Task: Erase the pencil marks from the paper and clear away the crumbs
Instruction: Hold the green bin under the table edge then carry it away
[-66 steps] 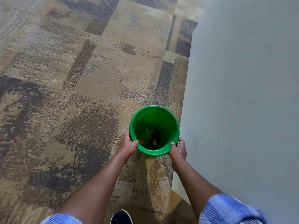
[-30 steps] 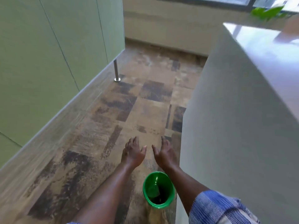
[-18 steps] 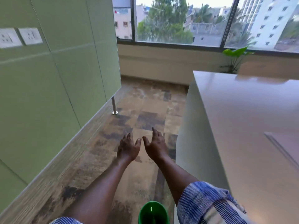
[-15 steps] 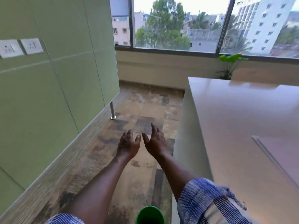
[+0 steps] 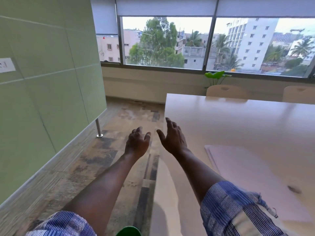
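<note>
Head, left hand [image 5: 137, 144] over carpet [image 5: 109, 155], right hand [image 5: 173, 140] perhaps over table edge [image 5: 168, 107]

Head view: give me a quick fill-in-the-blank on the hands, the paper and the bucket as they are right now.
1. The left hand and the right hand both hold ____.
2. The paper lies on the table, on the ____ hand's side.
3. The bucket, just showing at the bottom edge, is ____ in colour.

Missing words: nothing; right; green.
</note>
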A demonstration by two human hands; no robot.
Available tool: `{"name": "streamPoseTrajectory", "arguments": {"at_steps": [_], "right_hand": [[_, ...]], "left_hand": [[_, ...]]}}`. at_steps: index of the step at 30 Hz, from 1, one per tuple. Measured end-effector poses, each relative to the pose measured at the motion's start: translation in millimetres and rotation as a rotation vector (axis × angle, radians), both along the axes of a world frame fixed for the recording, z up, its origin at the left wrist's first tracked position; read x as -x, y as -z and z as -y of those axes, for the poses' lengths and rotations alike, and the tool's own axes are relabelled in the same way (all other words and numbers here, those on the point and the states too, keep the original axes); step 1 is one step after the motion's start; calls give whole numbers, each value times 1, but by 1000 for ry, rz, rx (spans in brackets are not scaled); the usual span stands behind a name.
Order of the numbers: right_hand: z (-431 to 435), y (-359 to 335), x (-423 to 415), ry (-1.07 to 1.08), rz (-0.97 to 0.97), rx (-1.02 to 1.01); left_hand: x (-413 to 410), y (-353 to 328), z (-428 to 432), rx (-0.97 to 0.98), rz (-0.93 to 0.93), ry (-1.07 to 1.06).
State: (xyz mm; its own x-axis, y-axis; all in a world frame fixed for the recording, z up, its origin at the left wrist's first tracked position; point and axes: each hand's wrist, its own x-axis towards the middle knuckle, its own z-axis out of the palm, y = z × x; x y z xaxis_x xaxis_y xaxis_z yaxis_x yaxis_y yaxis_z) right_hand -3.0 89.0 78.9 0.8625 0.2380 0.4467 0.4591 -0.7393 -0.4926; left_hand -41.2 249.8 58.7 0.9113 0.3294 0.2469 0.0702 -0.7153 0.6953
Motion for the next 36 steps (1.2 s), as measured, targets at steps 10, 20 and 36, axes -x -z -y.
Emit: {"name": "streamPoseTrajectory", "arguments": {"at_steps": [10, 20, 36], "right_hand": [[144, -2, 0, 132, -18, 128], [244, 33, 31, 303, -118, 279], [306, 74, 51, 290, -253, 381]], "left_hand": [[-13, -6, 126, -96, -25, 138], [-11, 24, 194, -346, -96, 318], [18, 60, 243, -462, -299, 277]]}}
